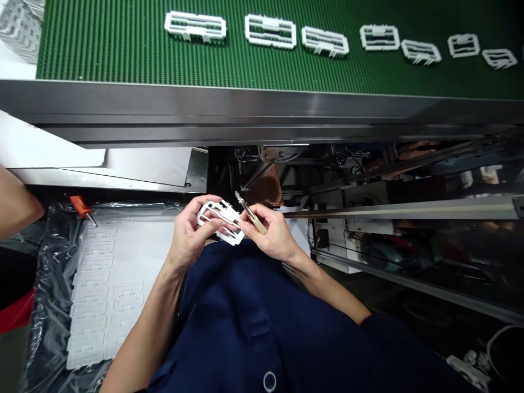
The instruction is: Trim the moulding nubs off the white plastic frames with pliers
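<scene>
My left hand (190,232) is closed around a white plastic frame part (221,221), held just above my dark blue shirt. My right hand (272,232) also pinches the part's right edge and grips a small cutting tool (249,213) with a pale handle, its metal tip pointing up and left. Both hands meet at the part, in the middle of the view.
A green conveyor belt (123,49) with a steel rim carries several white frame parts (195,26) across the top. A plastic-lined box (53,284) of stacked white parts lies at lower left, with an orange-handled tool (82,208) at its edge. Another person's arm (16,204) shows at left. Machinery sits at right.
</scene>
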The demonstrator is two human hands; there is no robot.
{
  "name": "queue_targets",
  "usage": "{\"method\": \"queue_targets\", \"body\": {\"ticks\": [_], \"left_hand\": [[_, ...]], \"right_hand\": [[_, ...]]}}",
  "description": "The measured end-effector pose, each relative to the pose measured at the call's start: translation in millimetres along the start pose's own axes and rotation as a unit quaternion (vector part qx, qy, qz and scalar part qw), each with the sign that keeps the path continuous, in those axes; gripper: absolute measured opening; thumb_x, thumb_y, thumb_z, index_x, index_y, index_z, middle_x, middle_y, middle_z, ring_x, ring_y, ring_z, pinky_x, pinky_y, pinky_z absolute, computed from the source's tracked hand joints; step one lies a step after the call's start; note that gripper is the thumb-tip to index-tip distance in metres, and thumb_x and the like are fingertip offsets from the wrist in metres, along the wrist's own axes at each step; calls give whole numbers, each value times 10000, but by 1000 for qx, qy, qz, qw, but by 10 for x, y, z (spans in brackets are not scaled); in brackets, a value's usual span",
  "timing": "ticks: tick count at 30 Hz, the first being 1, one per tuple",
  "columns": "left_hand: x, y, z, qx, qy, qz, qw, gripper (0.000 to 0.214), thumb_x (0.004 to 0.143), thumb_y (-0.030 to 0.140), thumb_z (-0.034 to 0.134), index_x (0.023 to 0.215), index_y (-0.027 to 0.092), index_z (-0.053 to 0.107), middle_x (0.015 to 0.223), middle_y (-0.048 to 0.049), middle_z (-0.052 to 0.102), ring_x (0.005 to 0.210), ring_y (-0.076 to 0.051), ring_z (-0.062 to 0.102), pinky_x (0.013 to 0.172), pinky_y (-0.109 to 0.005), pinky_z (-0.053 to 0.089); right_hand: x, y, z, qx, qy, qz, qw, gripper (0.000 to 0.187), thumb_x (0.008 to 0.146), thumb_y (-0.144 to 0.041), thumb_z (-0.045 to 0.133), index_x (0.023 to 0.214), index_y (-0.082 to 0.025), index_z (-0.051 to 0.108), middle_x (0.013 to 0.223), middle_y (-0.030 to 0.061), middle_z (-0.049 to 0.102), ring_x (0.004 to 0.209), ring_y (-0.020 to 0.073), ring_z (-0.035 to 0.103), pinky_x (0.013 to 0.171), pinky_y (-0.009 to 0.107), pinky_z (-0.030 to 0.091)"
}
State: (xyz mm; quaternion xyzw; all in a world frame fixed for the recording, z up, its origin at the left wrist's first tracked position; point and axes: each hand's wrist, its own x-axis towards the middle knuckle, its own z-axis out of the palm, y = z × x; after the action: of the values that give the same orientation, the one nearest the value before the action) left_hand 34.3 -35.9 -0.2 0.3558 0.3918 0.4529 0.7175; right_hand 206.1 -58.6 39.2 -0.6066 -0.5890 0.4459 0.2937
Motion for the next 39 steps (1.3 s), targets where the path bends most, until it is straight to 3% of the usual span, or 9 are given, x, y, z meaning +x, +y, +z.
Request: {"method": "queue_targets", "body": {"ticks": [5, 13, 19, 22, 26, 30, 34, 36, 39], "left_hand": [[18, 1, 121, -132, 77, -46, 987, 487, 730, 102, 714, 1182, 182, 550, 986, -74, 696, 896, -189, 667, 728, -239, 559], [56, -71, 151, -289, 161, -175, 927, 294, 722, 54, 646, 999, 153, 648, 1026, -73, 693, 869, -166, 672, 738, -220, 570], [97, -61, 63, -374, 170, -183, 893, 278, 749, 49, 560, 1006, 120, 639, 739, -58, 649, 641, -149, 642, 606, -246, 566], [128, -89, -6, -365, 185, -168, 897, 143, 769, 58, 507, 817, 105, 633, 623, -42, 585, 589, -154, 615, 607, -278, 558], [187, -125, -12, -306, 230, -211, 899, 91, 832, 190, 570, 760, 134, 575, 677, -54, 624, 623, -190, 651, 565, -284, 548], [229, -170, 27, -282, 215, -224, 908, 273, 823, 382, 640, 982, 165, 596, 724, -53, 654, 644, -202, 666, 575, -283, 550], [189, -309, -72, -322, 193, -223, 900, 190, 845, 292, 613, 988, 167, 618, 691, -35, 639, 562, -168, 643, 517, -245, 533], [148, -386, -153, -347, 207, -211, 890, 140, 844, 197, 592, 982, 181, 614, 720, -30, 640, 596, -170, 654, 556, -262, 551], [92, -432, -234, -354, 220, -184, 890, 138, 851, 145, 575, 970, 208, 605, 757, -18, 627, 643, -158, 654, 639, -295, 568]], "right_hand": [[-20, 37, 33, 53, 4, 6, 999, 204, 804, -353, 604, 868, -161, 582, 734, -9, 583, 625, 102, 515, 594, 209, 414], [-9, 27, 43, 85, 31, 10, 996, 251, 840, -406, 562, 803, -157, 576, 656, -9, 530, 568, 101, 458, 537, 217, 382], [80, -64, 11, 59, 49, 33, 996, 226, 800, -383, 576, 733, -171, 537, 624, -5, 524, 545, 114, 465, 519, 231, 400], [121, -50, 4, -34, 68, -44, 996, 104, 783, -282, 550, 749, -187, 523, 648, 8, 547, 564, 134, 495, 538, 251, 418], [237, 68, 132, -242, -2, -280, 929, 92, 676, -160, 488, 756, -188, 522, 680, 33, 573, 602, 168, 502, 581, 302, 401], [385, 105, 304, -358, -210, -342, 843, 216, 610, -268, 558, 802, -172, 539, 756, 61, 598, 650, 194, 526, 585, 312, 405], [494, -297, 97, -286, -293, -299, 862, 183, 669, -262, 583, 825, -184, 529, 768, 25, 602, 632, 147, 532, 556, 245, 405], [641, -677, -154, -217, -254, -291, 896, 158, 684, -169, 559, 836, -187, 522, 770, 4, 596, 609, 113, 524, 515, 205, 375], [1168, -1257, -509, -232, -91, -301, 920, 54, 766, -149, 527, 794, -182, 493, 724, -2, 566, 573, 98, 483, 514, 214, 346]]}}
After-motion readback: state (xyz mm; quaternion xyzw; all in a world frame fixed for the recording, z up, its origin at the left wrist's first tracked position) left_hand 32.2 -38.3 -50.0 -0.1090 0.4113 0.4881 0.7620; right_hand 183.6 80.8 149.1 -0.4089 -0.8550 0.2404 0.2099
